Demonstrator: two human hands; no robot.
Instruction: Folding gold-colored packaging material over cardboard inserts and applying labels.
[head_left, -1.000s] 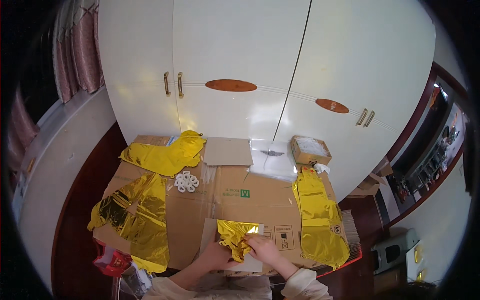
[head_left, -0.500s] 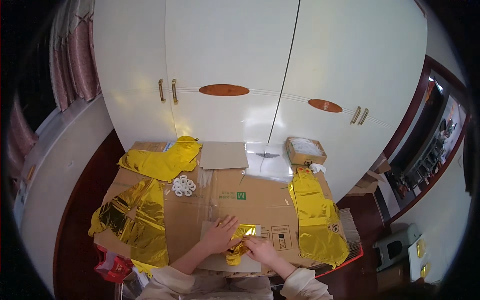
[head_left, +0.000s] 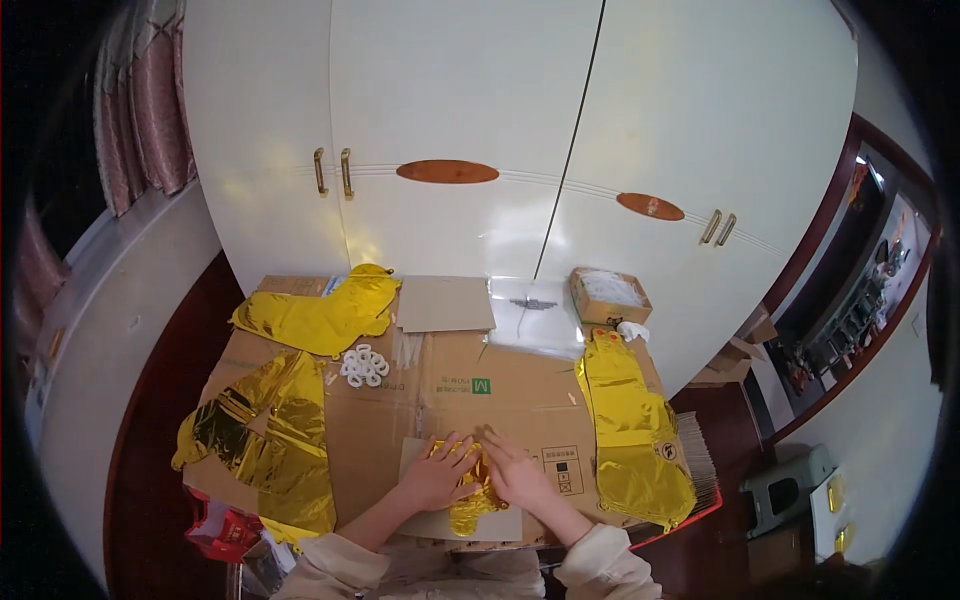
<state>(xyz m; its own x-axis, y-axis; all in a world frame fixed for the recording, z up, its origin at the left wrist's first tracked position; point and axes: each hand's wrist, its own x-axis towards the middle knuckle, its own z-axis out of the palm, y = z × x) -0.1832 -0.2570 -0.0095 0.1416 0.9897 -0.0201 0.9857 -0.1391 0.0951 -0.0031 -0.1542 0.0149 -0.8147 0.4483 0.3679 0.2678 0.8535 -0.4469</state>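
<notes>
Creased gold foil balloon [head_left: 468, 515] at the near edge of the cardboard-covered table [head_left: 380, 440]

The balloon lay on a grey cardboard sheet [head_left: 508, 527] beside the middle of the near edge; the left hand [head_left: 432, 484] rested flat across its left part, fingers slightly apart; the right hand [head_left: 520, 482] lay over its right side, fingers straight and close together, though what its fingertips touched could not be told; beyond them, plain brown cardboard ran toward the far edge, giving room forward; there a grey cardboard stack [head_left: 445, 305] stood beside clear plastic sheeting [head_left: 537, 325], with an open carton [head_left: 612, 298] at the far right corner; white rings [head_left: 365, 367] clustered left of centre; flat gold balloons lined the sides, one at the far left corner [head_left: 320, 318], one overhanging the near left corner [head_left: 295, 440], one along the right edge [head_left: 635, 430], bounding sideways room.
</notes>
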